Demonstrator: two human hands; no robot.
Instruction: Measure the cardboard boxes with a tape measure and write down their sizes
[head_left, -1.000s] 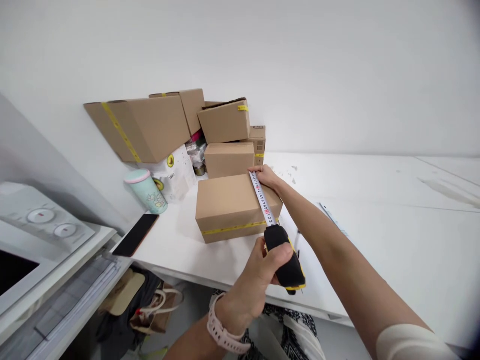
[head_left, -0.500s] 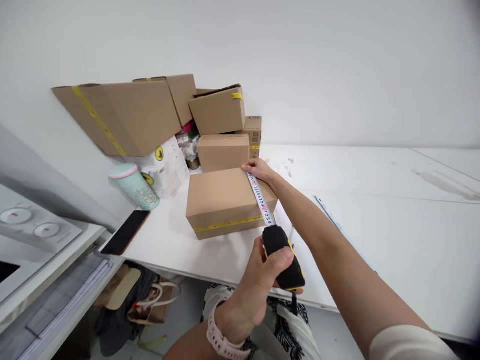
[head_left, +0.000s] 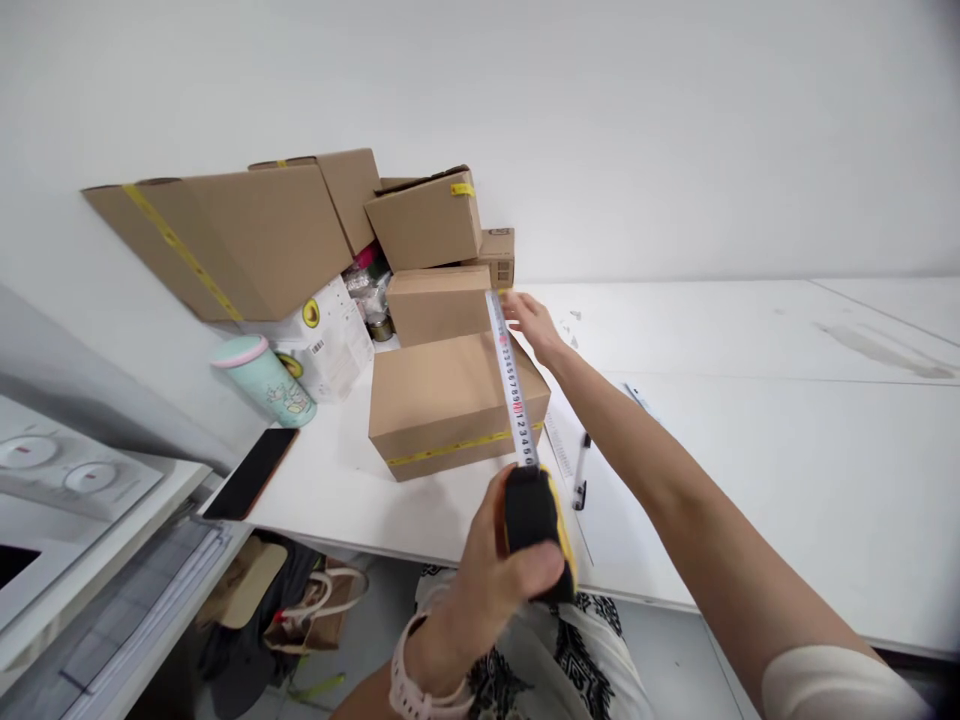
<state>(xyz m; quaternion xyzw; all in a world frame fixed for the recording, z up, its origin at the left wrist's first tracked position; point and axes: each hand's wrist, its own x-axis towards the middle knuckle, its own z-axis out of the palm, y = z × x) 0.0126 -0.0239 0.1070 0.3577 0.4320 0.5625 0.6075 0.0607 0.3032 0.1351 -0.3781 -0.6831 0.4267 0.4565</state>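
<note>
My left hand (head_left: 480,570), a pale pink watch band on its wrist, grips a black and yellow tape measure (head_left: 532,530). Its silver blade (head_left: 511,385) extends away from me, passing over a closed cardboard box (head_left: 442,395) sealed with yellow tape. The blade's free end overlaps a smaller box (head_left: 442,305) behind in the view. My right hand (head_left: 534,322) is just right of that end, fingers loosely apart and holding nothing; whether a fingertip brushes the blade I cannot tell.
More cardboard boxes (head_left: 255,235) are piled at the back left. A mint tumbler (head_left: 266,385) and a dark phone-like slab (head_left: 255,475) lie on the left of the white table (head_left: 750,480). A pen (head_left: 582,475) and paper (head_left: 611,520) lie right of the box.
My right hand has let go of the blade's end and moved slightly right. The blade has risen off the box, its end farther back; my left hand has shifted a little left with the tape measure.
</note>
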